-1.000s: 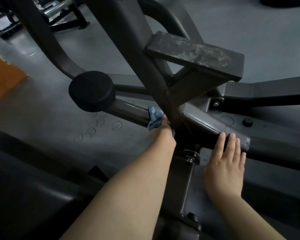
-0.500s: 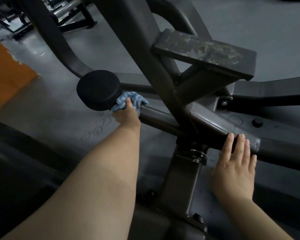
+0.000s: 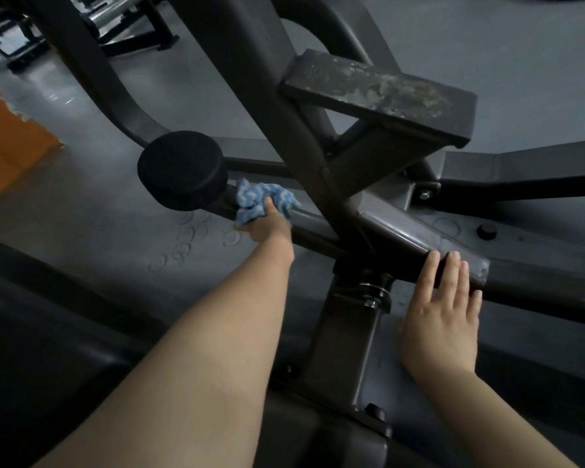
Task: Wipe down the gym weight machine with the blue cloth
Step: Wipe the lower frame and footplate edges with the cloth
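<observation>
Right hand: the right hand (image 3: 441,315) lies nearest, flat on the angled grey arm (image 3: 429,244) of the weight machine (image 3: 304,153), just right of the central upright post (image 3: 345,336); its fingers (image 3: 453,268) are straight and together, pressing on the metal and holding nothing (a bracing hand, by the look of it).
Central post: this is the landmark; it rises from a bolted base plate (image 3: 358,410), and the machine's bars cross just above it.
Left hand: the left hand (image 3: 267,224) reaches out left of and beyond the post, its fingers curled round the bunched blue cloth (image 3: 260,201).
Blue cloth: it is pressed onto the round bar (image 3: 304,228) that runs out left from the post, just beside the black round end cap (image 3: 183,170), touching or nearly touching it.
Worn pad: above and right of the post sits a flat plate (image 3: 379,96) with scuffed, patchy paint.
Floor: the grey floor (image 3: 81,204) shows faint ring marks below the bar, left of the post.
Progress: the wipe is at the bar's outer end; I judge the task partly done at most.
Left to do: the end cap, the scuffed plate, the angled arm under the right hand and the post itself show no sign of cloth contact now, so they probably remain.
</observation>
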A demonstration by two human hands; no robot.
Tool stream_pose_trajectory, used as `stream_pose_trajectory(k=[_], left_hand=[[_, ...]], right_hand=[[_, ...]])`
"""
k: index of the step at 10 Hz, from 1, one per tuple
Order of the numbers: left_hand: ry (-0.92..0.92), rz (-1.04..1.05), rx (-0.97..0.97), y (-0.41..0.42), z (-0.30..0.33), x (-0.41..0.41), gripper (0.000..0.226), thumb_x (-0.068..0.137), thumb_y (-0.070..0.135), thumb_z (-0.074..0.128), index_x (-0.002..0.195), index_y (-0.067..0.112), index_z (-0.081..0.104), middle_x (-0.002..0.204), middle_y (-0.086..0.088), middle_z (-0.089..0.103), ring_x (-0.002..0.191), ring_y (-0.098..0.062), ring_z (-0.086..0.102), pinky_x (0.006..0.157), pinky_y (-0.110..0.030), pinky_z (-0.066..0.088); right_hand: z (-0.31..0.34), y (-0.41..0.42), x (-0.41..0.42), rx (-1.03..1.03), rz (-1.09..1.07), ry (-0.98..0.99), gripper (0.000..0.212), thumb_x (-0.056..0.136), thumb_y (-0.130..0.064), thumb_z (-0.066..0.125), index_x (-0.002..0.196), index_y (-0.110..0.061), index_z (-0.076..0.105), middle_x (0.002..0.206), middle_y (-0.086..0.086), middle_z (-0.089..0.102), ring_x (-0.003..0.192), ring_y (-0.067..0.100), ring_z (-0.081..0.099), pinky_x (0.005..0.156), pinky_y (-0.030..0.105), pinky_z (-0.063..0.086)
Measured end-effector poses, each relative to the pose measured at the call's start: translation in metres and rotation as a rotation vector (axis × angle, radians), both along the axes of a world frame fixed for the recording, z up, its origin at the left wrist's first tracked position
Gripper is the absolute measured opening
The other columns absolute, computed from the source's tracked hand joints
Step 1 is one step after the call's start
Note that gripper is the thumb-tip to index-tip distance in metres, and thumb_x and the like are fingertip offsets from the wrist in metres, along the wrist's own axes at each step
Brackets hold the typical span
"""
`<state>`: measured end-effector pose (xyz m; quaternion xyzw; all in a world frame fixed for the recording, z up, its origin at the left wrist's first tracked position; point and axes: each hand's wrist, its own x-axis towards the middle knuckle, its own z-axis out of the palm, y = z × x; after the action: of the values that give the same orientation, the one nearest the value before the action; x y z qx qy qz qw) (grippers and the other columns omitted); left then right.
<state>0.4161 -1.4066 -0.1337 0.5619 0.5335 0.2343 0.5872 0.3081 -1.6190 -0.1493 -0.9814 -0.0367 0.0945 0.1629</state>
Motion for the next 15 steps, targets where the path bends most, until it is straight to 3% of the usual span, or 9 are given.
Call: stream_pose_trajectory(k=[3, 4, 5, 6, 7, 8, 9, 11, 15], left_hand=[[-0.019, -0.144, -0.287, -0.077, -0.023, -0.019, 0.046, 0.091, 0.036, 0.056, 0.127, 0.010, 0.045, 0.126, -0.013, 0.059, 0.093, -0.022, 0.060, 0.082, -0.036, 0.051], [-0.008, -0.184, -0.408, -0.091, -0.020, -0.028, 0.020, 0.098, 0.029, 0.044, 0.102, 0.016, 0.059, 0.101, -0.008, 0.068, 0.080, -0.014, 0.068, 0.068, -0.021, 0.052], [0.017, -0.205, -0.482, -0.096, -0.009, -0.031, 0.031, 0.100, 0.029, 0.040, 0.070, 0.022, 0.043, 0.070, 0.005, 0.047, 0.054, -0.005, 0.046, 0.047, -0.015, 0.040], [0.050, -0.277, -0.525, -0.098, -0.001, -0.032, 0.031, 0.103, 0.028, 0.027, 0.077, 0.022, 0.045, 0.082, 0.002, 0.050, 0.063, -0.008, 0.045, 0.056, -0.022, 0.043], [0.018, -0.259, -0.552, -0.102, 0.018, -0.042, 0.033, 0.102, 0.019, 0.032, 0.129, 0.007, 0.048, 0.132, -0.012, 0.052, 0.105, -0.024, 0.058, 0.086, -0.030, 0.047], [-0.124, -0.218, -0.717, -0.105, 0.037, -0.046, 0.036, 0.100, 0.012, 0.038, 0.135, 0.006, 0.043, 0.140, -0.007, 0.047, 0.131, -0.028, 0.041, 0.103, -0.042, 0.035], [-0.151, -0.267, -0.720, -0.103, 0.049, -0.051, 0.039, 0.099, 0.010, 0.039, 0.137, 0.004, 0.039, 0.143, -0.012, 0.042, 0.132, -0.031, 0.040, 0.097, -0.043, 0.040], [-0.330, -0.177, -0.887, -0.100, 0.088, -0.056, 0.046, 0.102, 0.023, 0.034, 0.141, 0.000, 0.032, 0.150, -0.017, 0.029, 0.139, -0.033, 0.026, 0.113, -0.045, 0.018], [-0.341, -0.373, -0.700, -0.103, 0.168, -0.063, 0.043, 0.102, 0.017, 0.031, 0.142, 0.001, 0.031, 0.150, -0.015, 0.032, 0.138, -0.030, 0.030, 0.112, -0.042, 0.027]], right_hand=[[0.004, -0.002, 0.000, -0.007, 0.009, 0.029, 0.094, 0.094, -0.019, 0.042, 0.125, -0.008, -0.046, 0.149, 0.020, -0.031, 0.129, 0.027, -0.035, 0.115, 0.049, -0.006], [0.006, -0.004, 0.000, -0.007, 0.008, 0.039, 0.091, 0.094, -0.019, 0.040, 0.126, -0.008, -0.045, 0.149, 0.020, -0.031, 0.132, 0.028, -0.033, 0.115, 0.048, -0.006], [0.004, -0.004, 0.000, 0.009, 0.005, 0.007, 0.087, 0.094, -0.015, 0.038, 0.127, -0.009, -0.042, 0.151, 0.020, -0.029, 0.133, 0.027, -0.032, 0.114, 0.048, -0.007], [0.001, -0.003, 0.000, 0.017, -0.004, -0.015, 0.084, 0.095, -0.014, 0.036, 0.128, -0.009, -0.042, 0.151, 0.020, -0.029, 0.132, 0.027, -0.033, 0.112, 0.047, -0.010], [0.001, -0.002, -0.001, 0.031, -0.024, -0.019, 0.081, 0.096, -0.014, 0.034, 0.128, -0.010, -0.041, 0.152, 0.019, -0.026, 0.141, 0.031, -0.023, 0.114, 0.047, -0.007], [0.006, 0.001, -0.002, 0.044, -0.054, 0.011, 0.080, 0.096, -0.013, 0.033, 0.128, -0.010, -0.040, 0.152, 0.018, -0.026, 0.142, 0.031, -0.021, 0.115, 0.047, -0.005], [0.013, 0.005, -0.001, 0.044, -0.075, 0.047, 0.090, 0.093, -0.013, 0.043, 0.134, -0.008, -0.037, 0.152, 0.017, -0.027, 0.142, 0.030, -0.021, 0.117, 0.046, -0.003], [0.038, 0.007, 0.004, 0.234, -0.151, 0.152, 0.086, 0.089, -0.007, 0.051, 0.150, -0.012, -0.010, 0.157, 0.010, -0.014, 0.146, 0.024, -0.006, 0.117, 0.044, 0.002], [0.098, 0.036, -0.001, 0.552, -0.126, 0.041, 0.054, 0.087, -0.008, 0.049, 0.139, -0.011, 0.034, 0.151, 0.008, 0.025, 0.129, 0.036, 0.038, 0.107, 0.043, 0.032]])
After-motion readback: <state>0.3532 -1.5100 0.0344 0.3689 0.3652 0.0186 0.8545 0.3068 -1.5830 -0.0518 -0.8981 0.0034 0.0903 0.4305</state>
